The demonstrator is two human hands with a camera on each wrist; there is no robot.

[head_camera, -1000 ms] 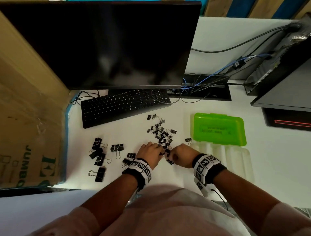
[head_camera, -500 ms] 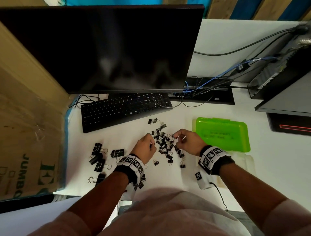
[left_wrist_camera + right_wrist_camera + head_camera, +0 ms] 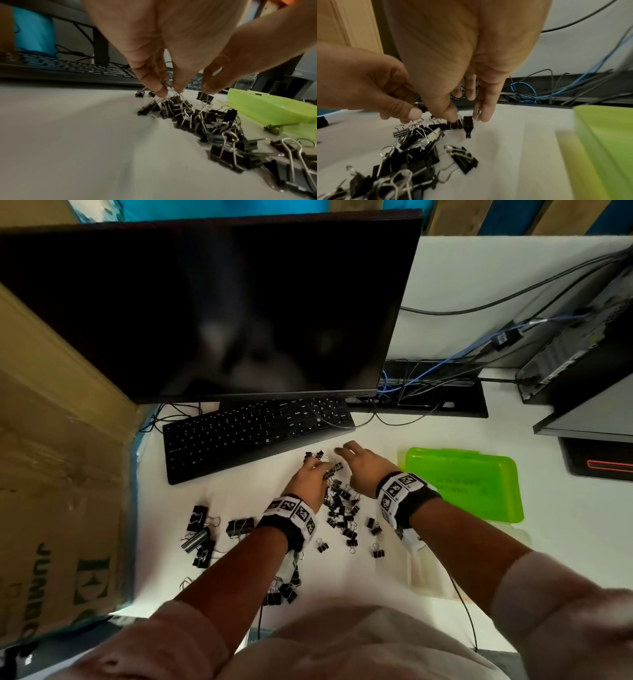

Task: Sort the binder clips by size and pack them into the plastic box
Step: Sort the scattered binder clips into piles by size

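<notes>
Both hands point(image 3: 337, 470) farther up black clips point(image 3: 340, 508)

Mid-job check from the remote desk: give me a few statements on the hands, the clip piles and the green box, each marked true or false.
1. The green plastic box lies to the right of the small binder clips. True.
2. The left hand pinches clip handles at the far end of the pile. True.
3. The right hand rests inside the box. False: it hangs over the pile with a small clip dangling from its fingertips.
4. The large binder clips are already in the box. False: they lie on the desk, left of the left arm.
5. The monitor is lit. False: it is dark.
</notes>
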